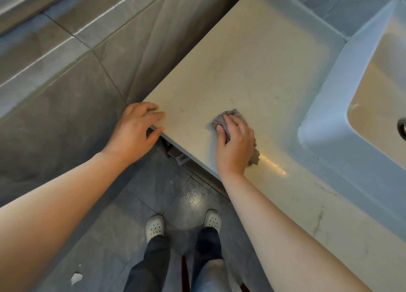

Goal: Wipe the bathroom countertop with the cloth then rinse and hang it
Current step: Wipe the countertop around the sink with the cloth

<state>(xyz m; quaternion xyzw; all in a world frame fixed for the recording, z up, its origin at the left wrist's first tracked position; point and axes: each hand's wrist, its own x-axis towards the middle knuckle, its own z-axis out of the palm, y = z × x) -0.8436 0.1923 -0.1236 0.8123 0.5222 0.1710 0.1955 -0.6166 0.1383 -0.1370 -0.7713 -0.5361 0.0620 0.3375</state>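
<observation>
A pale beige stone countertop (252,72) runs from the near left corner to the far right. A crumpled grey cloth (222,120) lies on it near the front edge. My right hand (235,144) covers most of the cloth, with the fingers curled over it and pressing it onto the surface. My left hand (136,129) rests on the counter's left corner, fingers straight on top and the thumb against the edge.
A white rectangular sink (329,125) stands at the right of the counter, its drain at the frame's edge. Grey tiled wall lies left of the counter. Below are grey floor tiles (153,188) and my feet in white clogs.
</observation>
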